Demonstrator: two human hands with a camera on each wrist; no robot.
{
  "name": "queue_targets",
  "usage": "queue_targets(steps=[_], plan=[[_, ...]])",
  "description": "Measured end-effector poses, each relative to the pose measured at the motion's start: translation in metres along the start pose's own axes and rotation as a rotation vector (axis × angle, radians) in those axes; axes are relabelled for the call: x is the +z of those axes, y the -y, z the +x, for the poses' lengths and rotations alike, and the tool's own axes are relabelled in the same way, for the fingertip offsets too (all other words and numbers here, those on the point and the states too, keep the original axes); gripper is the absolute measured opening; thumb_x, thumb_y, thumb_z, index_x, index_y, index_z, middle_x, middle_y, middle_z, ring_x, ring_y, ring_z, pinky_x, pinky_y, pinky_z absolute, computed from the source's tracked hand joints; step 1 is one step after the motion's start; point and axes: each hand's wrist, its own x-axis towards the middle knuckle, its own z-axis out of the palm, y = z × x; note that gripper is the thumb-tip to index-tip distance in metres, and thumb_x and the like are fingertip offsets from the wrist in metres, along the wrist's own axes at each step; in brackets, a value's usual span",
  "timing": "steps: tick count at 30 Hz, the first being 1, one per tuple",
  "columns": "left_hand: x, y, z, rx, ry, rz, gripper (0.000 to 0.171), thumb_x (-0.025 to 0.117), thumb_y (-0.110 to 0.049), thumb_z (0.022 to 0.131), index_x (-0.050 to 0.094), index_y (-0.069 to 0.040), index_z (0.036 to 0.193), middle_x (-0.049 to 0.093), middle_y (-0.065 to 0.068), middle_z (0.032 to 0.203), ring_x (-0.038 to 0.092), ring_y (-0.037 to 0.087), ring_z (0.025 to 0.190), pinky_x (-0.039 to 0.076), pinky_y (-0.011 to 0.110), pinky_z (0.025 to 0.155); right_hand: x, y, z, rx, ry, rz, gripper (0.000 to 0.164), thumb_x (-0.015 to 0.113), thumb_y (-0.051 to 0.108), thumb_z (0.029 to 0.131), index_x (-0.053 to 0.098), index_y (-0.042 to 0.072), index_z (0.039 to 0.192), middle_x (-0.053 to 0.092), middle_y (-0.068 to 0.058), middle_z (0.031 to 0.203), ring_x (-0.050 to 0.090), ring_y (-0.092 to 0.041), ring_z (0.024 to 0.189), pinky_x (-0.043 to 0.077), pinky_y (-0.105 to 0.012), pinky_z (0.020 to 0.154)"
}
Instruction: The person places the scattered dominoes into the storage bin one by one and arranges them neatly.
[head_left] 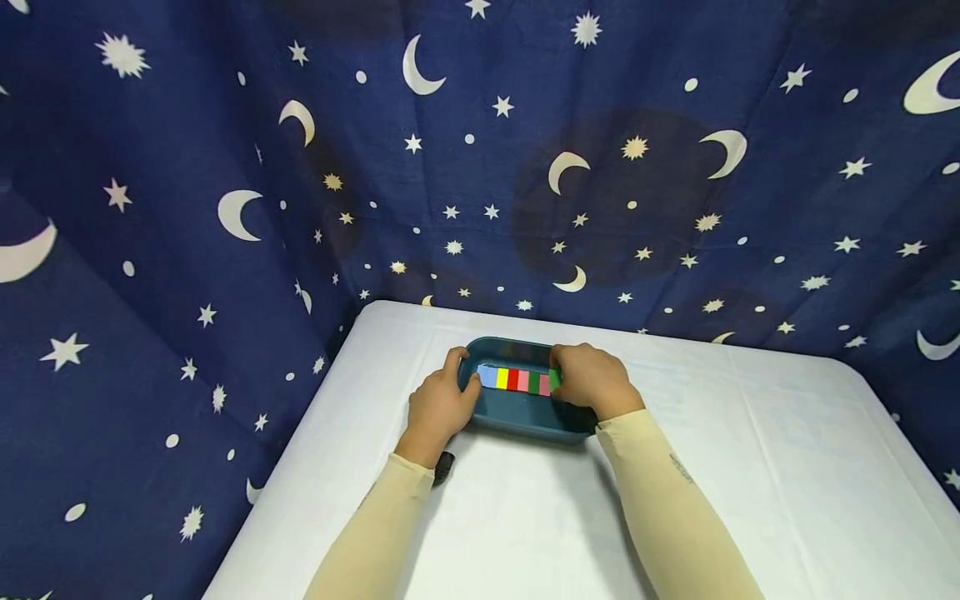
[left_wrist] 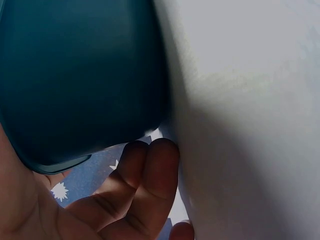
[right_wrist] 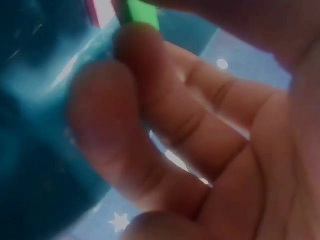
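A dark teal tray (head_left: 517, 419) with raised walls sits on the white-covered table. Inside it, a row of small coloured blocks (head_left: 513, 380) runs from light blue at the left through yellow, red, pink and dark green. My left hand (head_left: 438, 406) holds the tray's left end, thumb at the rim and fingers against the outer wall (left_wrist: 85, 75) in the left wrist view. At the row's right end, my right hand (head_left: 596, 379) pinches a bright green block (right_wrist: 144, 14). The right hand covers the tray's right end, and its curled lower fingers (right_wrist: 102, 110) hang over the tray.
White cloth (head_left: 720, 483) covers the table, which has rounded far corners. A dark blue curtain (head_left: 480, 183) with moons and stars hangs behind the table and along its left side. A small black object (head_left: 443, 469) shows beside my left wrist.
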Motion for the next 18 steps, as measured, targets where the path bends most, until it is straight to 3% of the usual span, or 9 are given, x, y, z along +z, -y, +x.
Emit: queue_targets(steps=[6,18], plan=[[-0.001,-0.001,0.0,-0.023,0.026,0.005,0.046,0.052,-0.051,0.105,0.047,-0.032,0.146,0.074,0.01,0.092,0.07,0.028,0.078,0.05,0.053,0.064,0.005,0.0,0.006,0.031,0.068,-0.016,0.03,0.09,0.023,0.078,0.076,0.012,0.103,0.067,-0.001,0.086,0.061,-0.026,0.08,0.051,-0.049,0.069],[0.0,0.0,0.002,-0.032,0.034,0.012,0.046,0.05,-0.052,0.104,0.046,-0.034,0.147,0.076,0.01,0.103,0.072,0.027,0.086,0.05,0.056,0.07,0.013,-0.003,0.015,0.034,0.071,-0.045,0.022,0.089,0.019,0.076,0.073,0.014,0.091,0.067,-0.002,0.082,0.061,-0.026,0.075,0.051,-0.048,0.066]])
